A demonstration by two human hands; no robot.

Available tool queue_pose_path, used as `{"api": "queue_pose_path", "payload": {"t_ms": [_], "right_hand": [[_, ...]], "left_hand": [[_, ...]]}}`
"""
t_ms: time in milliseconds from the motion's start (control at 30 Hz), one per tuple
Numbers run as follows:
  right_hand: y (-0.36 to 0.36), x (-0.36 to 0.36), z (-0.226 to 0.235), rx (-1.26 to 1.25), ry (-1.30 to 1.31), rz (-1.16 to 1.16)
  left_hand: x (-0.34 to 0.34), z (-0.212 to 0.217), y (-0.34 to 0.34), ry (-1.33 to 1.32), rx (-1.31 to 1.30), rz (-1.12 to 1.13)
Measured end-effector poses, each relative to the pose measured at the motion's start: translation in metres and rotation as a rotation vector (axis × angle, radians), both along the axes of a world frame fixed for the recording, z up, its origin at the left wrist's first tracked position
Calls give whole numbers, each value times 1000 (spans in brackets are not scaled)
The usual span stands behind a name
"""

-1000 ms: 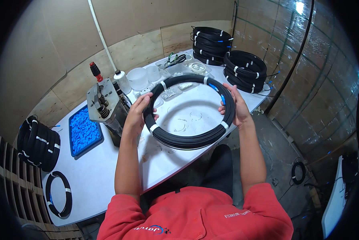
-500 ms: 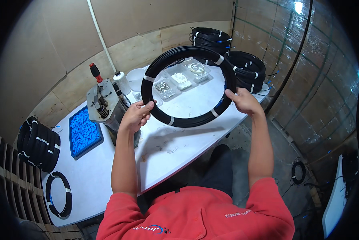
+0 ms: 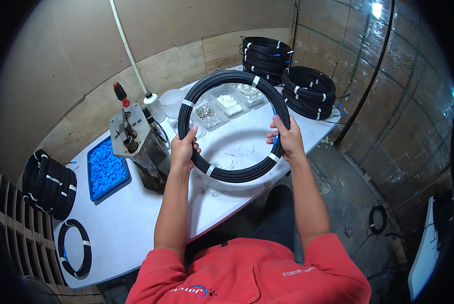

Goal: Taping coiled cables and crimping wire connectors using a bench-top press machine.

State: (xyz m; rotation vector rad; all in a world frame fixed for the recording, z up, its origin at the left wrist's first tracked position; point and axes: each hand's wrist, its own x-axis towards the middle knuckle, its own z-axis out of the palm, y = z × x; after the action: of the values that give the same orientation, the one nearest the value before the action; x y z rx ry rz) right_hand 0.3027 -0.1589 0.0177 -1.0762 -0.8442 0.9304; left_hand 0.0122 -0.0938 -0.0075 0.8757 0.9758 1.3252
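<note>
Between my two hands I hold a coil of black cable (image 3: 232, 175), bound with several white tape bands, above the white table. My left hand (image 3: 184, 147) is closed round the coil's left side, thumb on top. On the right side, my right hand (image 3: 286, 138) grips the same coil, next to a short blue connector (image 3: 275, 139) lying against the cable. Through the ring show clear trays: one with small metal parts (image 3: 207, 114), another with white pieces (image 3: 228, 103).
A hand press (image 3: 136, 134) with a red-and-black handle stands left of the coil, beside a blue tray (image 3: 107, 169) of small blue parts. Stacked black coils stand at the back right (image 3: 308, 93) and far left (image 3: 50, 185). A single coil (image 3: 75, 248) lies near the left table edge.
The coil has come down and nearer to me, now tilted flatter so more of its top shows. Both hands moved with it; my right hand shifted left, and the blue connector now shows.
</note>
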Motion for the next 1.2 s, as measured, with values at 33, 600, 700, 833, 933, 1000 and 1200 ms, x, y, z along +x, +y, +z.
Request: {"api": "queue_pose_path", "payload": {"t_ms": [33, 600, 700, 833, 933, 1000, 1200], "right_hand": [[-3, 1, -2, -2, -1, -3], [2, 41, 78, 276, -529, 375], [6, 40, 107, 239, -619, 443], [14, 40, 114, 367, -504, 458], [14, 56, 71, 378, -282, 451], [6, 53, 33, 347, -76, 452], [-10, 3, 10, 290, 127, 202]], "left_hand": [[2, 1, -2, -1, -2, -3], [0, 112, 1, 761, 533, -159], [-5, 101, 4, 540, 452, -178], [-8, 84, 0, 242, 400, -127], [-10, 65, 2, 85, 314, -109], [-8, 53, 0, -72, 199, -91], [-9, 14, 6, -241, -16, -66]]}}
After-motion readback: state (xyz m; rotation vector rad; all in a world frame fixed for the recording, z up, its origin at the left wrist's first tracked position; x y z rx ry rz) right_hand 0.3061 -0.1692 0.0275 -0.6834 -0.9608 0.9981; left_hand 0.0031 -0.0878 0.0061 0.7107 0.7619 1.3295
